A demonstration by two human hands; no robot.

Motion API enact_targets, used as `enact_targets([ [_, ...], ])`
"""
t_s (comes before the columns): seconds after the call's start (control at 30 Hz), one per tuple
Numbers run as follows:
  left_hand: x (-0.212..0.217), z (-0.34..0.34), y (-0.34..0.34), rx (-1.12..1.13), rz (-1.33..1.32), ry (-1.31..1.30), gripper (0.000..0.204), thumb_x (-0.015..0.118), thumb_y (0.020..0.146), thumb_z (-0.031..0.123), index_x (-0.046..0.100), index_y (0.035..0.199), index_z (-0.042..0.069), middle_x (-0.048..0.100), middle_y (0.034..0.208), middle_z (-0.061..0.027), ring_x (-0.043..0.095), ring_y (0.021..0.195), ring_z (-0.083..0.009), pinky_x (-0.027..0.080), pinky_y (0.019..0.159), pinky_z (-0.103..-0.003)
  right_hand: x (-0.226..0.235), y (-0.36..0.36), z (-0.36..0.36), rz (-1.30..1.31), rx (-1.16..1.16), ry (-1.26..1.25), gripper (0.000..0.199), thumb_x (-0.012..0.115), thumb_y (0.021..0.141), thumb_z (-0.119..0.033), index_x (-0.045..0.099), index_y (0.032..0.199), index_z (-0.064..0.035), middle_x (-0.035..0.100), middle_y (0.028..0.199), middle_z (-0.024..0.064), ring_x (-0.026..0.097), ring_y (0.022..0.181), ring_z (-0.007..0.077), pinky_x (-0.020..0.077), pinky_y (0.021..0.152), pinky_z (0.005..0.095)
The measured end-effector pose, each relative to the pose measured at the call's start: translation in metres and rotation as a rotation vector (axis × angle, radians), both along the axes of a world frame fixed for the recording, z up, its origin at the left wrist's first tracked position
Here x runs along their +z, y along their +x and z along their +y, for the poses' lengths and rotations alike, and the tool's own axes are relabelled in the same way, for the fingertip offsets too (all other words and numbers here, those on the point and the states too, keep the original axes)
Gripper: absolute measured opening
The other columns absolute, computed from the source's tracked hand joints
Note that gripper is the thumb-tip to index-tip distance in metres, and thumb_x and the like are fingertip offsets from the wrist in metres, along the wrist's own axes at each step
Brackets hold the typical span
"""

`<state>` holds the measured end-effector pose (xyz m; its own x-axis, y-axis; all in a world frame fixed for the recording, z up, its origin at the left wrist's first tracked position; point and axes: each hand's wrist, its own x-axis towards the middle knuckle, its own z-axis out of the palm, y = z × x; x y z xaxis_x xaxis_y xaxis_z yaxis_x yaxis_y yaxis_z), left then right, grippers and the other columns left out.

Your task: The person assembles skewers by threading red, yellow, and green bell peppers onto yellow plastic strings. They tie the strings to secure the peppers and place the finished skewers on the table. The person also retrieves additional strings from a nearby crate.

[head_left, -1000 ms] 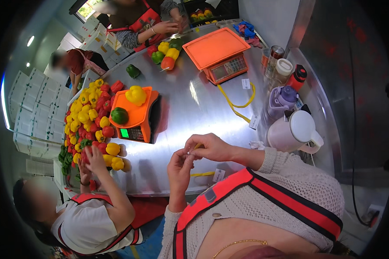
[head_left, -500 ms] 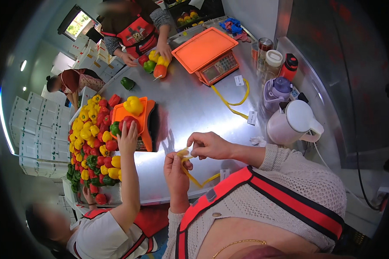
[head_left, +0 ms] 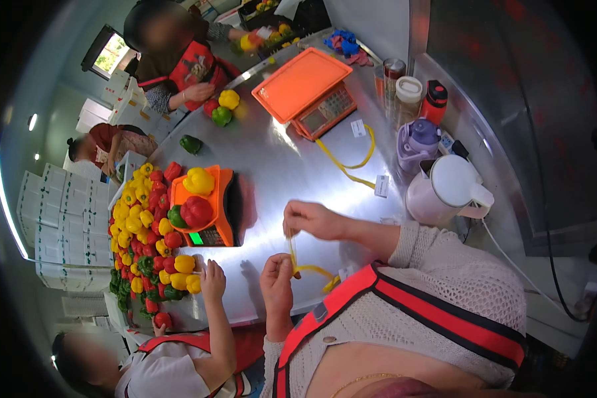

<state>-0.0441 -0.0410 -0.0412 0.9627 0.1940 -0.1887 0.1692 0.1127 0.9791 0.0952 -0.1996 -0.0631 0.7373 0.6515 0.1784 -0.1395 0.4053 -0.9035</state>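
Note:
A narrow yellow strip (head_left: 316, 269) with a white tag is stretched between my two hands above the steel table's near side. My left hand (head_left: 277, 280) pinches it lower down, with its tagged end trailing to the right. Higher up, my right hand (head_left: 317, 220) has its fingertips closed on the strip's thin, pale upper end. On the table beyond lies another yellow strip (head_left: 344, 163), bent in a loop, with white tags at its ends. Left of my hands, an orange scale (head_left: 225, 212) carries a yellow pepper (head_left: 199, 181), a red pepper (head_left: 196, 211) and a green one.
A heap of mixed peppers (head_left: 136, 219) covers the table's left side, by a co-worker's hand (head_left: 213, 281). Another person reaches toward a black crate at the back. A second orange scale (head_left: 303, 83), bottles (head_left: 434, 103) and a white kettle (head_left: 444, 189) stand farther right.
My hands have drawn apart, pulling the strip straighter. The near co-worker's hand has left the red pepper on the scale for the heap. The far person has carried peppers to the crate.

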Motion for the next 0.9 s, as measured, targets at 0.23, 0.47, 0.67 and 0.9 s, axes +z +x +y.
enact_targets([
  [0.23, -0.031, 0.016, -0.012, 0.190, -0.001, 0.200, 0.014, 0.059, 0.098, 0.015, 0.059, 0.090, 0.003, 0.058, 0.076, -0.0005, 0.053, 0.065, -0.0076, 0.045, 0.060, -0.024, -0.073, 0.105, -0.056, -0.608, -0.535, -1.484, 0.047, 0.080, 0.076, -0.030, 0.061, 0.111, -0.0046, 0.061, 0.114, 0.0152, 0.055, 0.112, 0.0331, 0.0438, 0.093, 0.0495],
  [0.47, -0.132, 0.036, -0.033, 0.317, 0.093, 0.632, 0.015, 0.063, 0.094, 0.016, 0.059, 0.088, 0.002, 0.060, 0.073, -0.0023, 0.057, 0.064, -0.0138, 0.046, 0.060, -0.030, -0.125, 0.104, -0.032, -0.488, -0.160, -1.281, 0.026, 0.053, 0.083, -0.011, 0.062, 0.105, -0.0006, 0.066, 0.104, 0.0229, 0.063, 0.100, 0.0401, 0.0495, 0.087, 0.0457],
  [0.67, -0.181, 0.023, -0.039, 0.120, -0.069, 1.235, 0.010, 0.064, 0.088, 0.016, 0.062, 0.089, 0.006, 0.061, 0.084, -0.0140, 0.059, 0.078, -0.0348, 0.047, 0.065, -0.044, -0.033, 0.170, 0.031, -0.256, -0.155, -0.584, 0.017, 0.062, 0.091, -0.020, 0.067, 0.095, -0.0040, 0.064, 0.079, 0.0041, 0.059, 0.070, 0.0109, 0.0479, 0.061, 0.0286],
  [0.9, -0.188, 0.019, -0.027, 0.147, -0.045, 1.337, 0.011, 0.063, 0.087, 0.017, 0.057, 0.082, 0.008, 0.058, 0.079, -0.0124, 0.057, 0.075, -0.0348, 0.044, 0.062, -0.048, 0.074, 0.341, 0.078, -0.189, -0.608, -0.164, 0.026, 0.063, 0.087, -0.021, 0.066, 0.100, 0.0004, 0.068, 0.083, 0.0130, 0.068, 0.073, 0.0224, 0.0543, 0.062, 0.0360],
])
